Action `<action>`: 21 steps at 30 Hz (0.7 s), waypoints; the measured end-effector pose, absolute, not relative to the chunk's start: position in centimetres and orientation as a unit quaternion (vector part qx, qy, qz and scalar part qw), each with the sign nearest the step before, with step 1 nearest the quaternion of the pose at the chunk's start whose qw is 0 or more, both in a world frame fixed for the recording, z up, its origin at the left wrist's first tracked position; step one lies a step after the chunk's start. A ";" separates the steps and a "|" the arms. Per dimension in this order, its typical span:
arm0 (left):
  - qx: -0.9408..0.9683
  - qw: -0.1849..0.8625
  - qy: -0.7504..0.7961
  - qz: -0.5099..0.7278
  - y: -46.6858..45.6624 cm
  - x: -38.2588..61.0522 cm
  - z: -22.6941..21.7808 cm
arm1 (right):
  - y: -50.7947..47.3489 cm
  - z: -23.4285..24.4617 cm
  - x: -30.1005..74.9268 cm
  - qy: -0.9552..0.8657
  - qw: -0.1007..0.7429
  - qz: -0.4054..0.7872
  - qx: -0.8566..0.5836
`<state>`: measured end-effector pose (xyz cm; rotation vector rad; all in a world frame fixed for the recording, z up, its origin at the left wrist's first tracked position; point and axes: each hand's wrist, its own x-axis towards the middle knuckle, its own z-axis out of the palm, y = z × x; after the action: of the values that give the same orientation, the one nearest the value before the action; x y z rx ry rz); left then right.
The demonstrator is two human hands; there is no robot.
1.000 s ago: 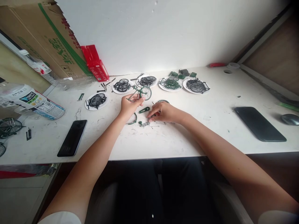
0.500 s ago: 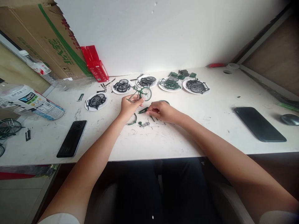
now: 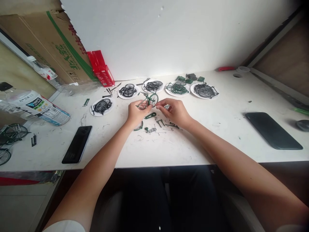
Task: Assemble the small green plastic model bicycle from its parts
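Observation:
A small green model bicycle (image 3: 145, 98) with a spoked front wheel is pinched in my left hand (image 3: 136, 113), held above the middle of the table. My right hand (image 3: 175, 111) comes in from the other side, thumb and forefinger together at the wheel's right edge. Whatever sits between those fingertips is too small to make out. Below both hands lie a green chain guard (image 3: 150, 115), a curved green mudguard (image 3: 139, 126) and a small grey wire rack (image 3: 152, 130). Another spoked wheel is partly hidden behind my right hand.
Paper plates of dark bicycle parts (image 3: 101, 106) and green parts (image 3: 177, 88) line the back. A phone (image 3: 77, 144) and large bottle (image 3: 45, 108) are at left, a black flat slab (image 3: 273, 130) and mouse (image 3: 303, 125) at right. A red box (image 3: 101, 69) stands behind.
My right hand has risen from the loose parts to the bicycle's front wheel. The chain guard now lies fully uncovered. The whole view has shifted slightly.

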<state>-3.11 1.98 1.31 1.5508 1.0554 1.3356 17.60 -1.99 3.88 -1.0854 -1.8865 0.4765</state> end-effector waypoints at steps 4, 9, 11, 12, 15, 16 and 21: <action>0.655 0.368 0.412 0.515 1.7 -3.1 1.0 | -2.1 3.9 17.5 -0.740 0.455 0.196 -0.456; 0.684 0.336 0.416 0.497 1.3 -3.1 1.1 | -1.8 3.7 17.7 -0.707 0.467 0.188 -0.496; 0.688 0.333 0.416 0.492 1.3 -3.1 1.2 | -1.6 3.5 17.7 -0.694 0.471 0.186 -0.511; 0.690 0.332 0.415 0.491 1.3 -3.1 1.1 | -1.6 3.5 17.7 -0.690 0.472 0.187 -0.515; 0.694 0.327 0.413 0.491 1.3 -3.1 1.1 | -1.6 3.5 17.7 -0.689 0.471 0.191 -0.517; 0.695 0.326 0.413 0.490 1.3 -3.1 1.1 | -1.7 3.6 17.6 -0.691 0.469 0.193 -0.516; 0.694 0.330 0.413 0.489 1.0 -3.1 1.4 | -1.9 3.8 17.5 -0.702 0.457 0.192 -0.512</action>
<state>-3.09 1.04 1.44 1.8152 1.0801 1.2783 17.53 -1.87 3.81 -1.2621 -1.7301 0.4736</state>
